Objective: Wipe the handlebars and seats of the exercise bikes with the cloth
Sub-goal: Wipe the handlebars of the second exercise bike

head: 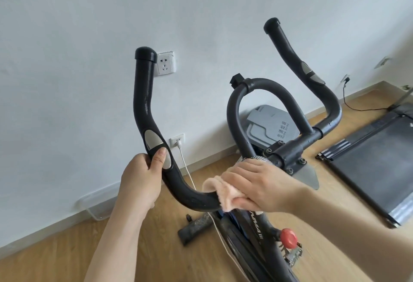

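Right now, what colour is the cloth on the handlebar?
The cloth is a pale peach-pink, seen best in the head view.

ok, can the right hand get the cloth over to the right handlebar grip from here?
Probably yes. The right hand holds the cloth on the handlebar beside the centre clamp, and the right grip stands bare; only the centre loop lies between.

The cloth (215, 186) lies mostly hidden under the right hand (261, 185) (treadmill (368, 154) cropped at right).
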